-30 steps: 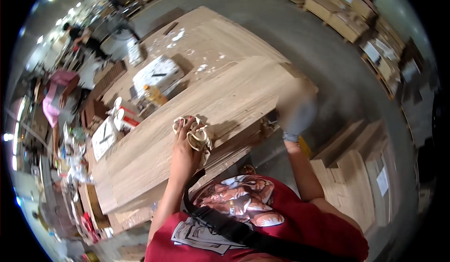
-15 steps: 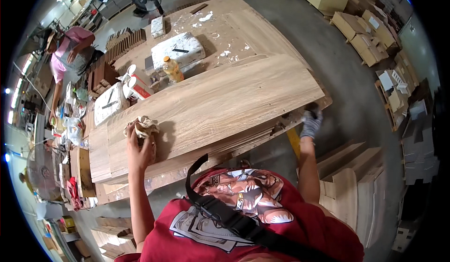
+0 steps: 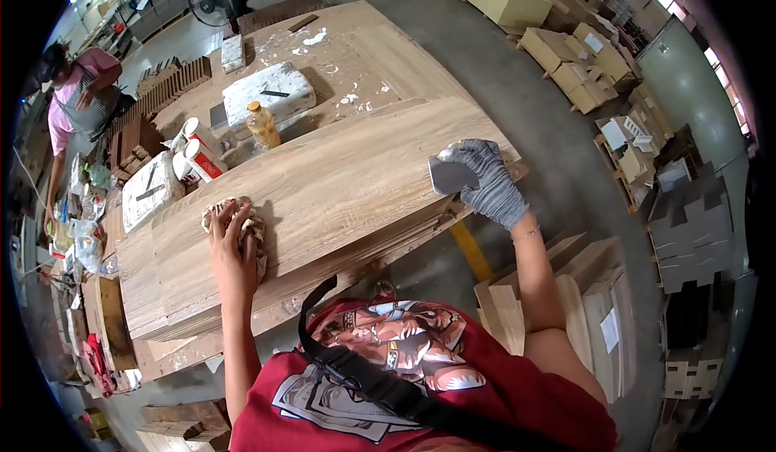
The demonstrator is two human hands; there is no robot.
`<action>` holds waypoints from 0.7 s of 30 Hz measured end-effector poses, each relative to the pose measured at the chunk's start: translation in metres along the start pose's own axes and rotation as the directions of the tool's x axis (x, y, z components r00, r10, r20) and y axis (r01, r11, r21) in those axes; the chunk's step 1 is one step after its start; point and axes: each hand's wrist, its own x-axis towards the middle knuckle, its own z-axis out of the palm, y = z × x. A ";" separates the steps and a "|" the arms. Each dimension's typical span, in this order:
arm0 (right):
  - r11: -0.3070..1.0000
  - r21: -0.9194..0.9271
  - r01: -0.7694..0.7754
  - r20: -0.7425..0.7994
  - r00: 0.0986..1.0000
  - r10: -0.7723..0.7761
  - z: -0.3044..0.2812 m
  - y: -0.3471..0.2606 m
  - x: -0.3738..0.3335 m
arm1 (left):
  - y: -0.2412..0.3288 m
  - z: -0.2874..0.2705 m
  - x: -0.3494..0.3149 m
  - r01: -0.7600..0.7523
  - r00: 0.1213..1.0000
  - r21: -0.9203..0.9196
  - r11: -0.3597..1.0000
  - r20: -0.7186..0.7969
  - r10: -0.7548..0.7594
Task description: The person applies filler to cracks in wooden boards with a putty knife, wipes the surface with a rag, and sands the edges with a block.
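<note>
A wood-grain panel (image 3: 347, 189) lies across the table on a stack of similar boards. Toward its left end, my bare left hand (image 3: 232, 252) is closed over a crumpled, pale patterned cloth (image 3: 257, 226) pressed on the surface. My right hand (image 3: 491, 184), in a grey knit glove, is by the near edge close to the panel's right end. It grips a flat grey pad (image 3: 450, 177), perhaps an abrasive one, which overlaps that edge. Whether the pad touches the wood I cannot tell.
Beyond the panel stand a bottle of yellowish liquid (image 3: 263, 126), white-and-red cans (image 3: 204, 161) and white-smeared blocks (image 3: 269, 95) on the table (image 3: 356, 56). Boards (image 3: 558, 278) lean below my right arm. Another person (image 3: 85, 100) works at the far left, near a fan (image 3: 208, 1).
My right hand has come from beside the panel's right end, leftward to its near edge, and the grey pad now shows clearly. My left hand stays on the cloth. The whole view has shifted.
</note>
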 end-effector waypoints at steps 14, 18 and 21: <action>0.996 0.081 0.031 0.084 0.996 -0.038 0.024 -0.033 0.016 | 0.006 -0.003 -0.001 0.007 1.000 -0.020 1.000 -0.019 -0.007; 0.993 0.090 0.070 -0.081 0.995 -0.063 0.012 0.005 0.003 | -0.003 0.001 -0.002 -0.001 0.999 0.003 1.000 -0.037 0.001; 0.986 -0.057 -0.154 -0.250 0.959 0.136 -0.034 0.048 -0.021 | -0.006 0.000 -0.005 0.019 0.999 -0.023 1.000 -0.042 -0.020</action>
